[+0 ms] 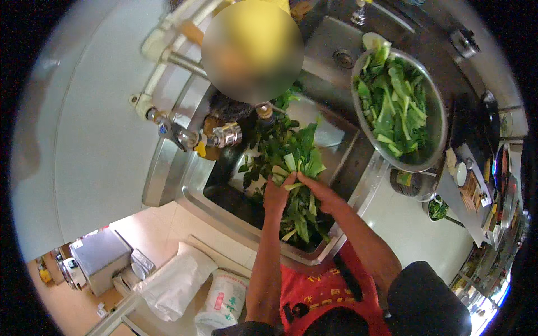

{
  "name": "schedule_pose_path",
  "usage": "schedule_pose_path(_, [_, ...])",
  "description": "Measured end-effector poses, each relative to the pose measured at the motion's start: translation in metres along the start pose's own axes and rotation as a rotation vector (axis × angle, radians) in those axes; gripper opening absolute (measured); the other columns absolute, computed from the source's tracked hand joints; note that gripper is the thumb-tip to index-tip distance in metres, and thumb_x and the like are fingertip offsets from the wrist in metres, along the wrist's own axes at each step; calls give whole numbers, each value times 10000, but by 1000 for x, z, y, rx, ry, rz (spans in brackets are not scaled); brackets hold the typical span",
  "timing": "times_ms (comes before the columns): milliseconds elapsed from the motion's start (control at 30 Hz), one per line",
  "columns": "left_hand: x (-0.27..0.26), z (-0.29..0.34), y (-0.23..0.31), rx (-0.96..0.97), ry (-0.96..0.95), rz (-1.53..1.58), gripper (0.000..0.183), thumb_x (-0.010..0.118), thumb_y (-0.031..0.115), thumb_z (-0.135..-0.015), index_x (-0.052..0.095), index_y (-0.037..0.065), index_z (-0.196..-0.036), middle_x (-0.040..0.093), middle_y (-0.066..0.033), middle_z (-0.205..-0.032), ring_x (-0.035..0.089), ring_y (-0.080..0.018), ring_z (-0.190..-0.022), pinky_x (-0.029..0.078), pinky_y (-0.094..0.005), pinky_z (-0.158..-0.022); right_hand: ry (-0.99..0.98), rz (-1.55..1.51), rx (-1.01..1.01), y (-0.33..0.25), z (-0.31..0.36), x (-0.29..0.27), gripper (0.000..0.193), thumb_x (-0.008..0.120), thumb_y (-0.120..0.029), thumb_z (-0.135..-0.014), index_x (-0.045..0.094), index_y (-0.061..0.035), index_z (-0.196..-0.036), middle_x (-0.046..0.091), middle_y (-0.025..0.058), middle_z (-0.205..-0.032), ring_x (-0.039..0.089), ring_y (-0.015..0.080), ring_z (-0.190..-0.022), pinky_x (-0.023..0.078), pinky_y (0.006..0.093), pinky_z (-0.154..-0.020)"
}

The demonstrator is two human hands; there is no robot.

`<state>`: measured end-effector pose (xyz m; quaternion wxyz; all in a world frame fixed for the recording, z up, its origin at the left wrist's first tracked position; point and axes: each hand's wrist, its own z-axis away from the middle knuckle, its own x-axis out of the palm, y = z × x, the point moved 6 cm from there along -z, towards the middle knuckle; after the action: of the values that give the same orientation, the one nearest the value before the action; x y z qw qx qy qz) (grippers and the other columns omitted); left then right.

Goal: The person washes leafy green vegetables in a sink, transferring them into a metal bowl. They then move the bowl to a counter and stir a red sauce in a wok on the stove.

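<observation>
Both my hands meet over the metal sink (pixel 210 221), gripping leafy greens (pixel 302 215) with pale stems. My left hand (pixel 275 195) is closed around the stem ends, and my right hand (pixel 321 197) pinches the same stems from the other side. Leaves fan out above and below my fingers, and the fingertips are partly hidden. More loose greens (pixel 283 137) lie in the basin beyond my hands. To the right of the sink, a large steel bowl (pixel 386 158) is heaped with cut green leaves (pixel 395 106) and stalks.
A metal tap (pixel 185 136) juts over the sink's left side. Across the sink is another person in yellow (pixel 260 28), mostly blurred. A second basin (pixel 328 42) lies behind. White sack (pixel 179 280) and white bucket (pixel 224 297) stand at lower left; a cutting board (pixel 475 173) is far right.
</observation>
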<state>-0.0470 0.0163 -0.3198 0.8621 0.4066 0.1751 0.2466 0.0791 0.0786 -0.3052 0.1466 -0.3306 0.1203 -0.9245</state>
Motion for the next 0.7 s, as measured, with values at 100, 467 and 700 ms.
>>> schedule_pose_path(100, [6, 24, 40, 198, -43, -211, 769, 742, 477, -829, 491, -35, -1346, 645, -184, -1222, 610, -307, -1121, 454, -393, -953, 21, -20, 35, -10, 40, 7, 707, 633, -593, -897, 479, -159, -1433, 544, 58, -1376, 551, 192, -1200, 478, 370, -991])
schedule_pose_path(467, [40, 111, 220, 252, 57, -257, 930, 669, 659, -808, 415, 28, -1441, 594, -203, -1318, 567, -361, -1221, 420, -403, -1018, -173, 26, -166, -120, 157, 61, 702, 601, -576, -922, 512, -57, -1386, 605, 79, -1323, 595, 194, -1162, 483, 355, -1004])
schedule_pose_path(700, [138, 116, 338, 512, -51, -80, 869, 677, 605, -843, 420, 13, -1424, 587, -170, -1331, 566, -300, -1219, 419, -375, -1015, 31, 245, -353, -255, 256, 37, 783, 648, -613, -871, 493, -56, -1400, 576, 121, -1352, 609, 208, -1154, 518, 384, -967])
